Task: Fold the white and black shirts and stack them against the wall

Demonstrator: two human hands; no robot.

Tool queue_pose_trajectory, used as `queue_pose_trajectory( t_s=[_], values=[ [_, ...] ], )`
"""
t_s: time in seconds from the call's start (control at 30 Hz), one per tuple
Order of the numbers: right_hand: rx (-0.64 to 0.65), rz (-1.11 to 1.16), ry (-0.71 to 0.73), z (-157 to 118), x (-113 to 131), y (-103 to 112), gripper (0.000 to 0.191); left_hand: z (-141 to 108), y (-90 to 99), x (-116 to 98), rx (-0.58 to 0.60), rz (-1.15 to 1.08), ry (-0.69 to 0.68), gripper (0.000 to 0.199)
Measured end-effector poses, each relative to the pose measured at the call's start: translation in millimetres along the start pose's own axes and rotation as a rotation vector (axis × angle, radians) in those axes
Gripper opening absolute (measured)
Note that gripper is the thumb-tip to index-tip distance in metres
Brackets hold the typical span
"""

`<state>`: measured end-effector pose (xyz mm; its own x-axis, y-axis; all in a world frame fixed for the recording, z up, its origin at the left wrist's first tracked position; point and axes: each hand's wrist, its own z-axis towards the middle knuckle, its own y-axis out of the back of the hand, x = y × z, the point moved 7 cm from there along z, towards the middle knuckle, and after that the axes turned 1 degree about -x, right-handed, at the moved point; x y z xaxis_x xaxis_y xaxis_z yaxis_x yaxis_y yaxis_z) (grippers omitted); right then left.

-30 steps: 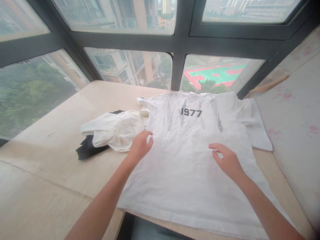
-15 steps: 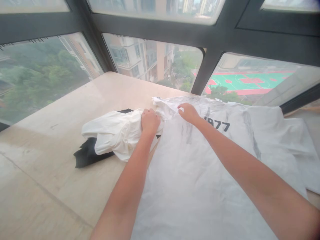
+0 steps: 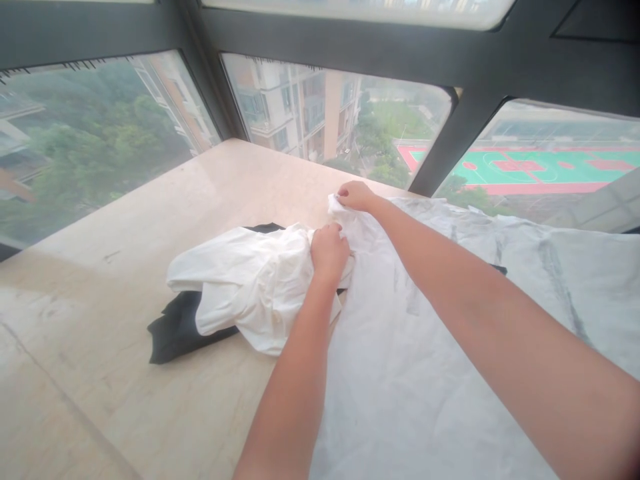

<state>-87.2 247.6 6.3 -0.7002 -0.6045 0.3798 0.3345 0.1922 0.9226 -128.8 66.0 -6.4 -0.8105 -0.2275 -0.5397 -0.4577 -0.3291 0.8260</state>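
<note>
A white shirt point(image 3: 395, 373) lies spread out and wrinkled over the right side of a pale stone ledge, with grey streaks on it. Between finger and thumb, my right hand point(image 3: 356, 196) pinches its far left corner, slightly raised. My left hand point(image 3: 330, 252) is closed at the shirt's left edge, where it meets a bunched cream-white cloth point(image 3: 245, 273); the fingertips are partly hidden. Beneath that cloth a black cloth point(image 3: 177, 327) sticks out at the left and back. My right forearm covers most of a dark print on the shirt.
The pale stone ledge point(image 3: 90, 373) runs to a corner of windows with dark grey frames point(image 3: 325, 40). Through the glass show trees, buildings and a green and red sports court point(image 3: 530, 167).
My right hand has moved to the shirt's far left corner and taken hold of it. My left hand has shifted slightly right. The view has turned a little, and my forearm now hides the 1977 print.
</note>
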Motion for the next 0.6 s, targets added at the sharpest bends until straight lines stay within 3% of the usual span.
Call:
queue_pose_trajectory(
  t_s=[0.27, 0.5, 0.6],
  values=[
    [-0.229, 0.054, -0.135, -8, -38, 42, 0.024, 2, 7.9, 6, 0.047, -0.092, 0.129, 0.033],
    [-0.204, 0.197, -0.147, -15, -41, 37, 0.023, 9, 19.7, 13, 0.115, -0.181, 0.143, 0.008],
    [-0.063, 0.356, -0.153, -18, -36, 25, 0.04, 9, 14.2, 19, 0.135, -0.219, 0.17, 0.013]
  ],
)
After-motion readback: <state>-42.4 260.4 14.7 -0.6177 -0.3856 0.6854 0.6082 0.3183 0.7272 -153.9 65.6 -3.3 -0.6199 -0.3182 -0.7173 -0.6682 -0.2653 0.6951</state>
